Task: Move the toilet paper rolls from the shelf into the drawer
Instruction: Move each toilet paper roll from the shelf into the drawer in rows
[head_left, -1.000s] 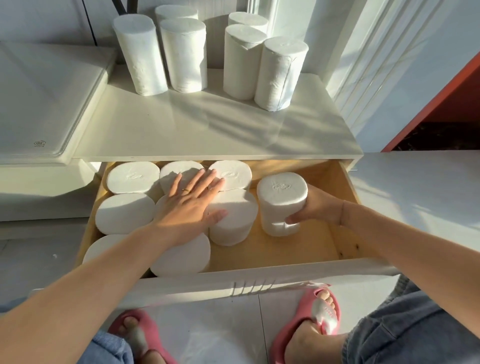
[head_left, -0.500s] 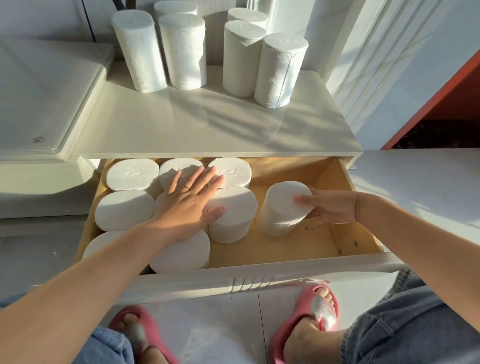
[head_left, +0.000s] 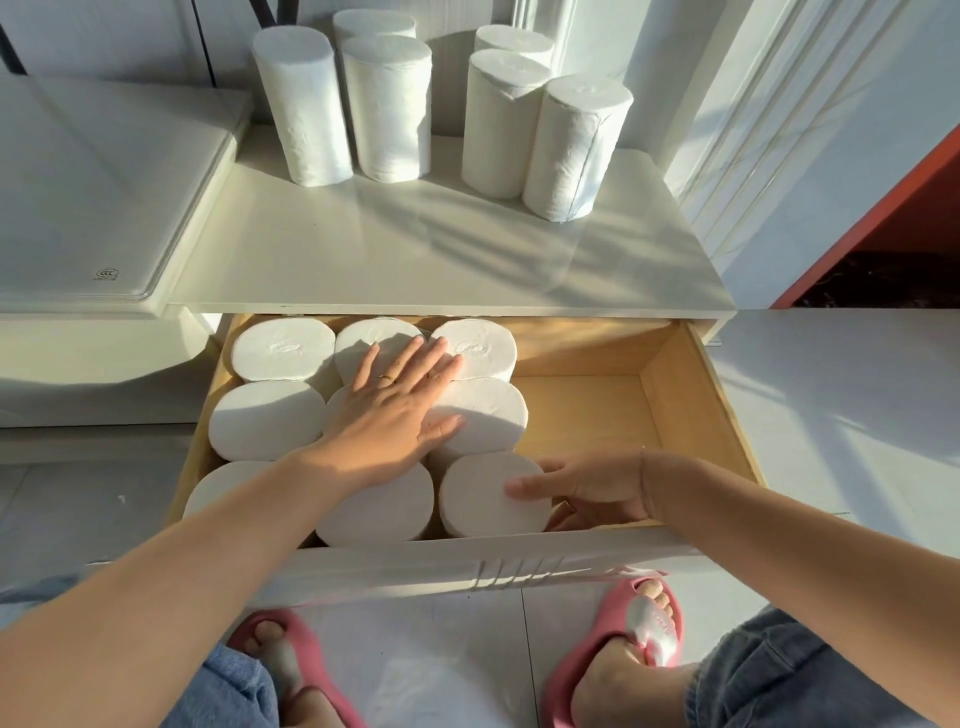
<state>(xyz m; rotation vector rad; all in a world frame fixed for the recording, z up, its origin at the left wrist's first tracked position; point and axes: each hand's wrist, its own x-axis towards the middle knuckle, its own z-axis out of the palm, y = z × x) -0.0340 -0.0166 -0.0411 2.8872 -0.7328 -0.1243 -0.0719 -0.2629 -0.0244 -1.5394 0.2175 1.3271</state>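
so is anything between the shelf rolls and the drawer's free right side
Nothing visible. The shelf rolls stand unblocked, and the drawer shows bare wood at right rear; the right grip holds a front roll.

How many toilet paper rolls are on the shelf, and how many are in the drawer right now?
Shelf rolls: 6
Drawer rolls: 9, counting the front-right roll held by the right hand and those partly under the flat left hand
Total: 15
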